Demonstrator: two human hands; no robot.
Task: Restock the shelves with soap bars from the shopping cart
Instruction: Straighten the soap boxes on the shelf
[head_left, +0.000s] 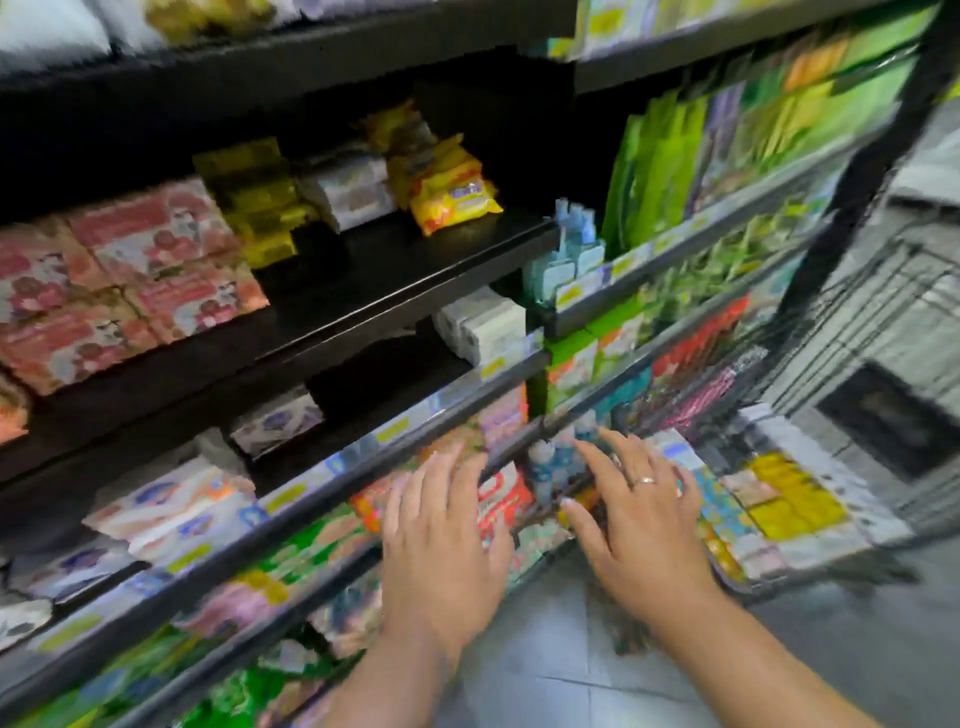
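Note:
The whole view is blurred by motion. My left hand and my right hand are both held out in front of me with fingers spread, holding nothing. They hover near the front rail of a low shelf stocked with soap bars. The wire shopping cart stands at the right, just beyond my right hand. In its basket lie several soap bars, among them a stack of yellow packs. A ring shows on my right hand.
Black shelves fill the left and centre. One shelf carries pink boxes, yellow packs and white bars, with a bare dark stretch in its middle. Green packets hang at the upper right. Grey floor tiles lie below.

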